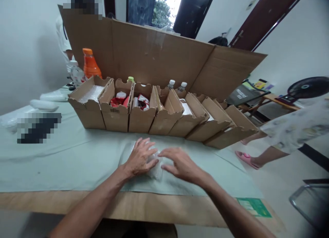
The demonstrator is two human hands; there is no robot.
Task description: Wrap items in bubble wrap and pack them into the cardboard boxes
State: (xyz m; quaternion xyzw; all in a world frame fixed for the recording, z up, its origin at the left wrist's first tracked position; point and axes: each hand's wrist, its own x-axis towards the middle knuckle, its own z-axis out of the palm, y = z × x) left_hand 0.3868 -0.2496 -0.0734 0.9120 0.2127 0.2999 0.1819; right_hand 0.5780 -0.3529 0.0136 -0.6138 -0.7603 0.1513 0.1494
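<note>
My left hand and my right hand rest side by side on a clear plastic packet lying on the pale green cloth near the table's front edge. Fingers of both hands are spread and pressed flat onto the packet. The hands cover most of it. Behind them stands a row of several open cardboard boxes. Some hold red-and-white packets and white sheets.
A tall cardboard sheet stands behind the boxes. An orange bottle and small capped bottles are at the back. White plastic rolls lie at left. A person's legs in pink slippers are at right, with another person behind the cardboard.
</note>
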